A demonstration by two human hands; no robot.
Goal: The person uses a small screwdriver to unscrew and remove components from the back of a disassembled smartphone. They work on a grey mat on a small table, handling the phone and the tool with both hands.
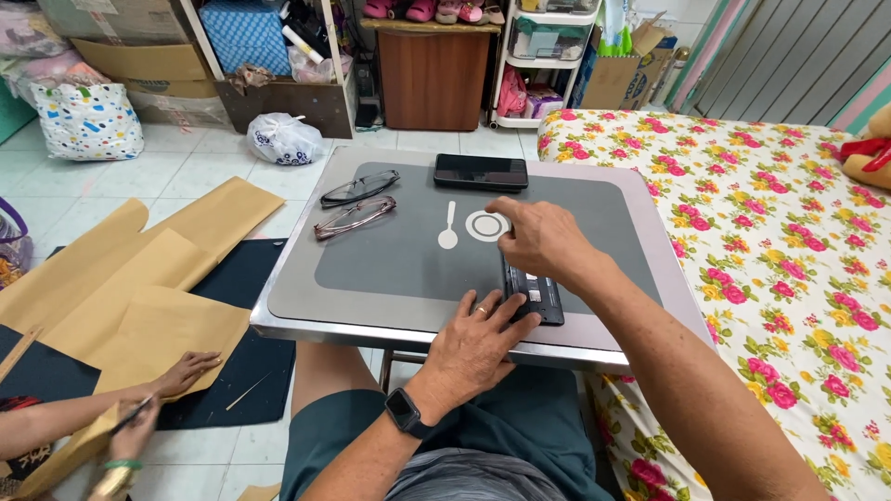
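Fingers (509, 311) of my left hand (473, 348) are lying flat and spread, pressing down on the near end of a small black device (536, 295), which is sitting opened, back side up, at the near right of the table top (371, 278). Nothing is being gripped by that hand; it is only pinning the device down. A black smartwatch (406, 411) is sitting on that wrist.

My right hand (543, 243) is arching over the far end of the same device, fingers loosely curled, index finger pointing toward the white ring mark (486, 225) printed on the grey surface. Whether it is pinching anything, I cannot tell.

Beside the ring mark I am seeing a white spoon mark (448, 227). Farther out, a dark smartphone (481, 172) is lying face up at the far edge, and two pairs of glasses (358, 202) are lying folded at the far left.

Off the table, left, another person's hands (158, 399) are working on brown paper (139, 278) on the floor. Right of me, a floral bedsheet (761, 241) is covering the bed.
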